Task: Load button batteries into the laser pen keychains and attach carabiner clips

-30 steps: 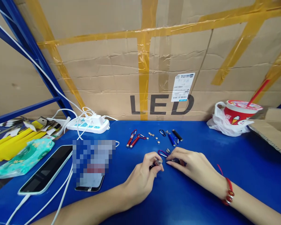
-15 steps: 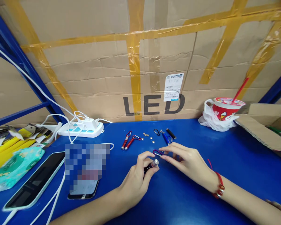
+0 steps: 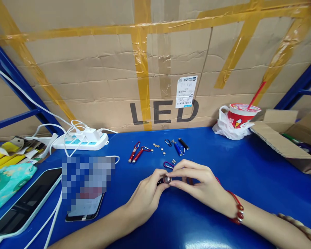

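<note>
My left hand (image 3: pixel 147 192) is closed around a small dark mini flashlight (image 3: pixel 160 181), its silver end facing up and to the right. Thumb and index finger of my right hand (image 3: pixel 197 178) pinch that silver end from the other side. Just beyond the fingers lies a purple carabiner (image 3: pixel 168 165) with a small silver piece (image 3: pixel 173 161) beside it. Farther back are two red mini flashlights (image 3: pixel 138 155) with red carabiners, several button cells (image 3: pixel 162 149), a blue flashlight (image 3: pixel 178 148), a black tube (image 3: pixel 183 143) and a dark carabiner (image 3: pixel 168 142).
On the left are a white power strip (image 3: pixel 101 141) with cables, a phone (image 3: pixel 26 202), another phone (image 3: pixel 85 209) and a teal packet (image 3: pixel 12 181). A red cup (image 3: pixel 239 117) in a plastic bag and an open cardboard box (image 3: pixel 277 147) stand right, before a large taped carton (image 3: pixel 106 79).
My right hand has let go of the purple carabiner, which lies on the table, and has moved left onto the flashlight's silver end. The whole view has shifted slightly.
</note>
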`<state>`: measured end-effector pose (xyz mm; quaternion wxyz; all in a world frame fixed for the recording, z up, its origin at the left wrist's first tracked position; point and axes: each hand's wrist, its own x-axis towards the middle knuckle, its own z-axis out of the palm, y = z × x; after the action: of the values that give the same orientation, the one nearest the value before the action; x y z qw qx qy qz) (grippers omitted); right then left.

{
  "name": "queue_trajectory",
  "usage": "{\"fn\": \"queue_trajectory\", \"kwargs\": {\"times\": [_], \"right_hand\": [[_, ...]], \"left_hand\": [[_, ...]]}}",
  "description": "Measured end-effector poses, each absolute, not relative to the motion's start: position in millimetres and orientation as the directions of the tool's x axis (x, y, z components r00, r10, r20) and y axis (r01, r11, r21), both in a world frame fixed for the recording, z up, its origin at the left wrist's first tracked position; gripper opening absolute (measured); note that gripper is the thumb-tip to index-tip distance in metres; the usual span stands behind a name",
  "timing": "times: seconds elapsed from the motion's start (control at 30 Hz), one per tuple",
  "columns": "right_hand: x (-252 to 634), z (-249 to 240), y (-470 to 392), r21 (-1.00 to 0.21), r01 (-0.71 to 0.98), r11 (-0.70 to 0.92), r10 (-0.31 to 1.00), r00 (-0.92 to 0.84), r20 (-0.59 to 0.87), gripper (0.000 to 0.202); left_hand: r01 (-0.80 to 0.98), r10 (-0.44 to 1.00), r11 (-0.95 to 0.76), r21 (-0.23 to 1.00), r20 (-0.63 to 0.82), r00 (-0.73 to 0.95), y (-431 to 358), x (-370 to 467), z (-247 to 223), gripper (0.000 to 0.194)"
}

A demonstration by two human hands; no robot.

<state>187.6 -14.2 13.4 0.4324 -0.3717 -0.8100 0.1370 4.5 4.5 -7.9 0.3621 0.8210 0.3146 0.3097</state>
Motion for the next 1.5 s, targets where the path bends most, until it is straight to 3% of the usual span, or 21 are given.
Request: {"fn": "queue_trajectory", "kwargs": {"times": [0.1,0.33,0.63,0.9,1.0,1.17,1.23,1.33,1.5], "right_hand": [[187,15,-16,-0.552,0.479,0.683,0.724,-0.343,0.598,0.019],[191,17,-17,-0.324,0.553,0.768,0.604,-0.457,0.653,0.017],[189,20,-20,-0.592,0.526,0.611,0.792,-0.415,0.448,0.015],[190,22,-18,-0.564,0.582,0.586,0.81,-0.45,0.376,0.013],[194,19,-13,-0.535,0.631,0.562,0.827,-0.433,0.358,0.013],[201,14,-2,-0.472,0.715,0.516,0.853,-0.38,0.358,0.016],[203,13,1,-0.45,0.729,0.515,0.853,-0.383,0.355,0.017],[203,12,2,-0.403,0.759,0.512,0.854,-0.398,0.335,0.018],[203,13,1,-0.286,0.804,0.521,0.849,-0.456,0.266,0.027]], "left_hand": [[0.295,0.746,-0.537,0.791,0.28,0.605,3,4,-6,0.013],[0.318,0.742,-0.549,0.773,0.274,0.612,2,5,-3,0.011],[0.343,0.719,-0.606,0.718,0.309,0.623,4,5,-3,0.013],[0.396,0.722,-0.641,0.657,0.342,0.601,5,6,-5,0.015],[0.518,0.734,-0.668,0.534,0.36,0.576,9,6,-5,0.015],[0.685,0.68,-0.717,0.13,0.35,0.645,16,0,-4,0.024],[0.688,0.651,-0.724,0.054,0.385,0.655,17,-2,-4,0.03],[0.689,0.675,-0.713,0.129,0.392,0.625,16,-1,-3,0.025],[0.643,0.832,-0.554,0.53,0.321,0.453,16,3,-5,0.012]]}}
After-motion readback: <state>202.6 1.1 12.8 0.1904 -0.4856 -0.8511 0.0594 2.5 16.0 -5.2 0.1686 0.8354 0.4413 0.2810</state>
